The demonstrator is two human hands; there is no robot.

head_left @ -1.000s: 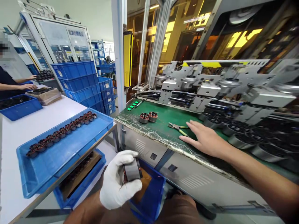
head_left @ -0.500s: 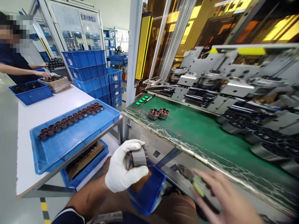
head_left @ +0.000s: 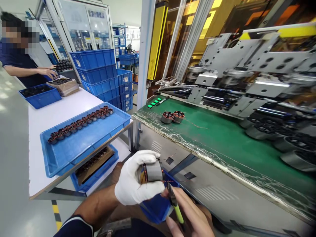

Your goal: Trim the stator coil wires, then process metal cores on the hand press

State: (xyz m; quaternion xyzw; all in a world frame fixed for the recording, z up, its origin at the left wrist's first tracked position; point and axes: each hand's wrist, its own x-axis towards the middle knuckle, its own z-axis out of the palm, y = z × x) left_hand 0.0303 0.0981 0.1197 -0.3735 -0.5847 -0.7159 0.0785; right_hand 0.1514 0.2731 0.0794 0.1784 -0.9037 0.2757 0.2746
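At six o'clock: gloved left hand point(head_left: 134, 182) clasping wound stator point(head_left: 152, 171); bare right hand point(head_left: 191, 219) gripping green-handled cutters point(head_left: 174, 201); blue bin point(head_left: 158, 207) beneath.

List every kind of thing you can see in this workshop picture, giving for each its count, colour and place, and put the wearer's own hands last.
wound stator: one, grey with copper wire, in the left hand
cutters: one, green-handled, in the right hand, tip at the stator
loose stators: two, copper and grey, on the green bench top
shallow tray: one, blue, on the white table, holding a row of small stators, too many to count surely
stacked crates: several, blue, behind the table
bin: one, blue, below the hands
machine: grey metal, behind the bench
co-worker: one, far left
left hand: white-gloved
right hand: bare
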